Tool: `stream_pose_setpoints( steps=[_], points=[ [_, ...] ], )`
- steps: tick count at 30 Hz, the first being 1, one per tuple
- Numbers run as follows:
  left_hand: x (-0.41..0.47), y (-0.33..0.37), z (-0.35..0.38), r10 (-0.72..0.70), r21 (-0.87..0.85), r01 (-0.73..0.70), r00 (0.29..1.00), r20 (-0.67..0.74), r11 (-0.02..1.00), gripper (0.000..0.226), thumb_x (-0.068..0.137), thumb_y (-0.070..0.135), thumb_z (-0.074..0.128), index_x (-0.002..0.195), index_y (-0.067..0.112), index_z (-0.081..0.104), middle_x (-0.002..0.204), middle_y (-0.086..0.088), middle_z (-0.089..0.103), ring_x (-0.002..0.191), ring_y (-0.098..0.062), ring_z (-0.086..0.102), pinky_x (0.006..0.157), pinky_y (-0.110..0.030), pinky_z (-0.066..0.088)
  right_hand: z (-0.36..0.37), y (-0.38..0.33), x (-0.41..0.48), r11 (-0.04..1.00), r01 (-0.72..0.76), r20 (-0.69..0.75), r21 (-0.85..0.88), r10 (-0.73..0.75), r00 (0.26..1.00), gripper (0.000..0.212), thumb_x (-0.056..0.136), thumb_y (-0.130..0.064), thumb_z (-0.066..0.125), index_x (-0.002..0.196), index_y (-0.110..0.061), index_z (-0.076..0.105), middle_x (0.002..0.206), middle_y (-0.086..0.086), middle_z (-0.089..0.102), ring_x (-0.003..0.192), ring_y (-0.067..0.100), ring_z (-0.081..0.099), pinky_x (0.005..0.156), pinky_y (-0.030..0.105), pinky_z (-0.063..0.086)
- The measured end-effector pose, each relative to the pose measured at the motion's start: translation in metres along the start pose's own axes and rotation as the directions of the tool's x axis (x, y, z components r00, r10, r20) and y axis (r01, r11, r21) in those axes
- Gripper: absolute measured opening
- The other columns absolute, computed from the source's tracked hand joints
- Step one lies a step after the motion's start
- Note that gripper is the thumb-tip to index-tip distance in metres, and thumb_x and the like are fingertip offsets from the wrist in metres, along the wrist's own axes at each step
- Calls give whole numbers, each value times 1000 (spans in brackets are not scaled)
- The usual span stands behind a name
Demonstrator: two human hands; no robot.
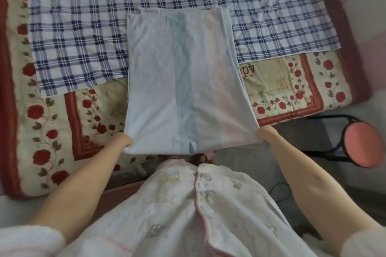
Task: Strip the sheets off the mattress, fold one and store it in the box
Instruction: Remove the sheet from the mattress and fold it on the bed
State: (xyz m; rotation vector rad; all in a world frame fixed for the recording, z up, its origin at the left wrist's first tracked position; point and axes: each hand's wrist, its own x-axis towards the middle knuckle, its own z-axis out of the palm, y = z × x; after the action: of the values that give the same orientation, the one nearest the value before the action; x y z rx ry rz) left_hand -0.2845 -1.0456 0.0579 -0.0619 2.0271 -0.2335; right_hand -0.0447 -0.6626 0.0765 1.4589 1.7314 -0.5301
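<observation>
A pale sheet [181,81] with a light blue stripe down its middle lies folded into a long panel across the bed, its far edge on the checked sheet [79,33]. My left hand [125,141] grips the near left corner, mostly hidden under the cloth. My right hand [266,134] pinches the near right corner. The near edge is lifted off the bed and held taut between both hands. The blue-and-white checked sheet is spread flat over a quilt [62,119] with red roses. No box is in view.
The bed's near edge runs below my arms. A black-framed stool with a round pink seat [362,144] stands on the floor at the right, a dark cable [279,191] beside it. A pink wall rises at the far right.
</observation>
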Motion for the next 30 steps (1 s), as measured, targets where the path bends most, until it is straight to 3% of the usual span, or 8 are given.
stream_pose_setpoints(
  steps=[2,4,7,14,17,22,27,30],
  points=[
    [2,14,7,-39,38,38,999,24,999,67,87,31,49,144,4,26,119,-18,50,108,-31,52,92,-40,46,0,-2,-1,997,20,35,-71,-18,999,30,89,-10,49,116,0,57,94,12,59,87,29,59,65,31,45],
    [-4,30,7,-60,165,66,997,-39,984,80,88,39,44,150,10,4,151,-18,24,139,-38,23,114,-56,15,2,-2,2,987,-9,-26,-160,5,1000,40,89,-15,51,128,-6,52,126,12,53,116,28,51,85,32,43],
    [-15,72,1,-1,223,24,995,-101,974,71,91,43,36,150,15,7,154,-15,19,142,-37,13,114,-56,3,-16,1,17,973,-131,-132,-189,107,985,54,90,-21,50,140,-7,34,143,13,29,130,28,33,104,36,34],
    [-22,194,9,83,74,-72,984,-160,995,55,91,42,39,138,13,35,141,-12,39,130,-30,34,109,-40,22,-99,-18,119,932,189,-87,-308,-225,970,60,91,-18,49,146,-10,26,156,17,2,143,35,8,114,46,25],
    [-29,260,26,86,12,-85,987,-134,996,52,92,43,39,135,14,39,139,-12,41,128,-29,36,105,-37,24,-135,-25,178,849,374,81,-374,-372,925,55,91,-21,53,142,-9,34,151,19,14,137,36,22,109,43,35],
    [-37,385,44,161,-249,-188,979,-121,950,44,89,35,47,131,21,48,136,-9,46,124,-27,45,98,-33,37,-199,-50,275,846,511,204,-155,-478,854,42,91,-7,51,132,-2,45,127,16,49,89,19,46,67,23,39],
    [1,462,36,322,-386,-385,921,-220,838,32,91,28,51,123,26,54,142,2,40,130,-16,38,101,-30,32,-232,-116,354,832,511,8,215,-525,851,35,90,-1,48,125,2,50,87,2,52,85,20,49,68,25,39],
    [58,486,14,308,-379,-412,901,-306,828,41,90,27,53,131,28,49,152,1,28,139,-16,26,106,-32,29,-230,-174,385,734,576,-107,359,-581,807,32,93,-8,48,125,-7,51,103,2,59,85,16,54,65,24,43]
  ],
)
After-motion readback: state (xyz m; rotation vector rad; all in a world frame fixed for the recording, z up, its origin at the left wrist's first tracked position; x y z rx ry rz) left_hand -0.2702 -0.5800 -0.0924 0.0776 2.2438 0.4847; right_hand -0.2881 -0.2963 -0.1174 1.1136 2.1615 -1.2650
